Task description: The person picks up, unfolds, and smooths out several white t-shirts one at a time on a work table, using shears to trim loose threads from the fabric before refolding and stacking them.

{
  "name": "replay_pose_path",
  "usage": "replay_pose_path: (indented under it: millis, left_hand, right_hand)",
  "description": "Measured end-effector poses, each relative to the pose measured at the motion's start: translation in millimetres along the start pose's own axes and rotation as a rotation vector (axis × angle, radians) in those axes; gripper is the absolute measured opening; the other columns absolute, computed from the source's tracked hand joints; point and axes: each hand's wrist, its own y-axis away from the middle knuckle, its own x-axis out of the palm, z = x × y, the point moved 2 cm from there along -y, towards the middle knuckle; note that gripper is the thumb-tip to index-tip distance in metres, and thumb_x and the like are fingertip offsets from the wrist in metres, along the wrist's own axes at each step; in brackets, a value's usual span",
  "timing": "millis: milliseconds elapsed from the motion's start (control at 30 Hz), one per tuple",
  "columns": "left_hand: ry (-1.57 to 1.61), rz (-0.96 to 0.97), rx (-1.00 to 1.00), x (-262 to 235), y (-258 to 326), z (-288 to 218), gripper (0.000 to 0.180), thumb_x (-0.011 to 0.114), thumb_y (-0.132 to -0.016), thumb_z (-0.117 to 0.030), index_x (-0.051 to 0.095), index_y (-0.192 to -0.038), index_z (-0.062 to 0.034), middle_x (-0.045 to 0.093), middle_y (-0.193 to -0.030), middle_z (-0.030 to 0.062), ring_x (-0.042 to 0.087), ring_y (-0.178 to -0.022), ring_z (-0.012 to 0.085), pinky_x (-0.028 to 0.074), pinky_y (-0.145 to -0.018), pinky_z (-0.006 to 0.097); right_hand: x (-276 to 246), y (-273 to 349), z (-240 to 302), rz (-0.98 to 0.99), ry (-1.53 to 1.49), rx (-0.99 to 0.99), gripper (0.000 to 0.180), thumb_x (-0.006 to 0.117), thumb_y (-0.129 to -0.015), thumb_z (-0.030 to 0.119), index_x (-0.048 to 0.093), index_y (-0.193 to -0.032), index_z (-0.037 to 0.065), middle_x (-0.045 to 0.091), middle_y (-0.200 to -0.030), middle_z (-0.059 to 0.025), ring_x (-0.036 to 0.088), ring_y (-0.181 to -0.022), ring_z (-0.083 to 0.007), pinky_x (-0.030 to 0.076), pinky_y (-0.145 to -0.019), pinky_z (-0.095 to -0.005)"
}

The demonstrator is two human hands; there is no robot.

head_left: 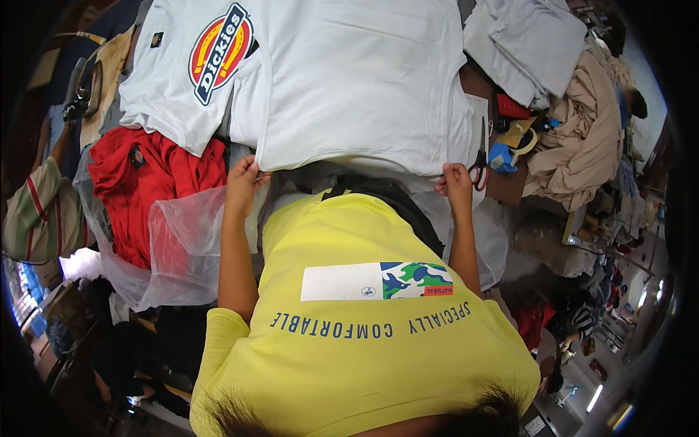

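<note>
A white T-shirt [364, 87] lies spread out in front of me, its near edge along the table's front. At the left corner of that edge, my left hand [246, 178] pinches the cloth between thumb and fingers. The right corner is gripped the same way by my right hand [454, 180]. Scissors with dark, red-lined handles [478, 175] lie just beside my right hand, blades pointing away. Left of the spread shirt is another white T-shirt [167, 87] with a round red, yellow and blue print.
Red garments [156, 189] sit in clear plastic [186, 240] at the left. Folded white cloth [524, 44], a tape roll [524, 146] and heaped beige fabric [579, 138] are at the right. Another person's striped sleeve [44, 211] shows at far left.
</note>
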Motion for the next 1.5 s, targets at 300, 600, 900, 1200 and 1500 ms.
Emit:
replay_pose_path:
  millis: [300, 600, 900, 1200, 1500]
  left_hand:
    - [-0.050, 0.010, -0.011, 0, -2, 3, 0.020, 0.045, -0.094, -0.015, 0.052, -0.109, -0.0030, 0.061, -0.098, 0.0035, 0.058, -0.086, 0.0129, 0.047, -0.081, 0.028]
    - [-0.105, -0.003, 0.007, 10, 2, -4, 0.026, 0.057, -0.089, -0.029, 0.057, -0.098, -0.0042, 0.061, -0.089, 0.0018, 0.058, -0.082, 0.0104, 0.046, -0.076, 0.026]
    - [-0.446, -0.033, 0.015, 0, -6, -6, 0.022, 0.062, -0.086, -0.028, 0.056, -0.086, -0.0069, 0.057, -0.084, 0.0011, 0.056, -0.080, 0.0107, 0.047, -0.074, 0.027]
    - [-0.233, 0.128, 0.423, 40, 79, -139, 0.018, 0.068, -0.079, -0.010, 0.057, -0.089, -0.0003, 0.060, -0.080, 0.0026, 0.056, -0.072, 0.0084, 0.045, -0.068, 0.023]
    - [-0.705, 0.574, 1.363, 7, 235, -232, 0.016, 0.069, -0.068, -0.015, 0.061, -0.080, -0.0085, 0.058, -0.083, 0.0102, 0.058, -0.078, 0.0225, 0.046, -0.060, 0.031]
  right_hand:
    - [-1, -4, 0, 0.013, 0.010, 0.016, 0.026, 0.060, -0.088, 0.028, 0.050, -0.092, 0.005, 0.052, -0.061, -0.0007, 0.053, -0.046, -0.0092, 0.039, -0.042, -0.0205]
    - [9, -3, 11, -0.105, 0.402, -0.126, 0.041, 0.068, -0.079, 0.037, 0.049, -0.081, 0.000, 0.049, -0.054, -0.0038, 0.052, -0.043, -0.0135, 0.040, -0.041, -0.0265]
    - [0, -15, 13, 0.108, 0.452, -0.096, 0.030, 0.066, -0.078, 0.024, 0.049, -0.073, 0.001, 0.054, -0.060, -0.0070, 0.057, -0.047, -0.0156, 0.044, -0.043, -0.0276]
    - [-57, 49, 123, 0.144, -0.329, -0.359, 0.031, 0.062, -0.078, 0.005, 0.055, -0.108, 0.003, 0.063, -0.087, -0.0058, 0.057, -0.070, -0.0078, 0.043, -0.055, -0.0210]
    - [-213, 167, 130, -0.160, 0.219, -1.193, 0.024, 0.062, -0.077, 0.022, 0.059, -0.092, 0.002, 0.060, -0.079, -0.0059, 0.055, -0.067, -0.0135, 0.043, -0.060, -0.0285]
